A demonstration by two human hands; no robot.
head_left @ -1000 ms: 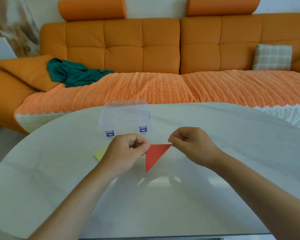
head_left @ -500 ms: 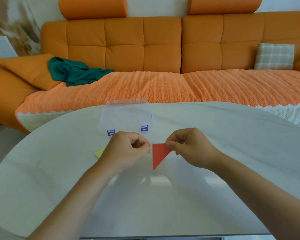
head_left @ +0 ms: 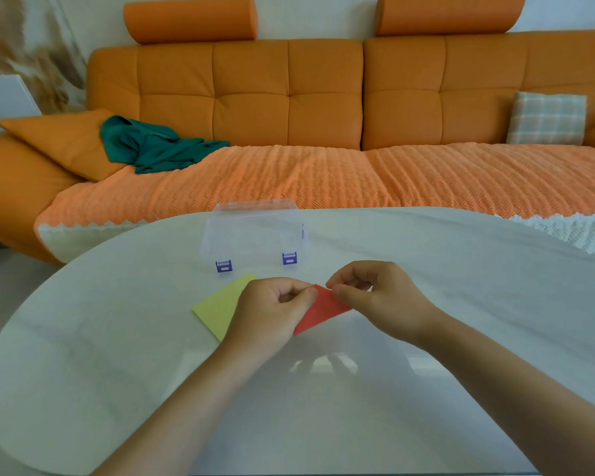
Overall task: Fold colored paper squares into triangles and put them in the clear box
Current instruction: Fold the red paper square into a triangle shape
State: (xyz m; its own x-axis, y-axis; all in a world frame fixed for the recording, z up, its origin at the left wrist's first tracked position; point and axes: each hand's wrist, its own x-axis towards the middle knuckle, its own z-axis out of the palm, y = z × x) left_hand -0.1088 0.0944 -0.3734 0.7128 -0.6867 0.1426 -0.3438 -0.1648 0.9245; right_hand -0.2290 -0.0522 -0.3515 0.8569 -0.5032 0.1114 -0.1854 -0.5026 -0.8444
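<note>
Green cloth [head_left: 152, 146]: crumpled on the sofa [head_left: 289, 97] at far left, and its left end rests against an orange cushion.
Table [head_left: 117, 372]: pale and glossy. Its near edge is cut off by the bottom of the view.
Yellow paper [head_left: 217, 309]: lies flat on the table with one corner pointing toward the box. Its right part is hidden behind the left hand.
Box [head_left: 255, 235]: clear, standing at the table's far edge, beyond the hands and apart from them. Two blue clasps are on its near side. The walls are faint against the table, and I cannot tell what lies inside.
Left hand [head_left: 272, 310]: fingers curled, thumb and forefinger pinching the left side of the red paper. It covers that part of the sheet.
Red paper [head_left: 323, 309]: folded, held between the two hands in front of the box. Only a triangular part shows. Its long edge runs from lower left to upper right, and its sharp tip points down-left toward the person. I cannot tell whether it touches the table.
Right hand [head_left: 382, 300]: fingers curled, fingertips pinching the red paper's upper right edge and hiding that corner.
Plaid cushion [head_left: 547, 118]: leans against the sofa back at far right.
</note>
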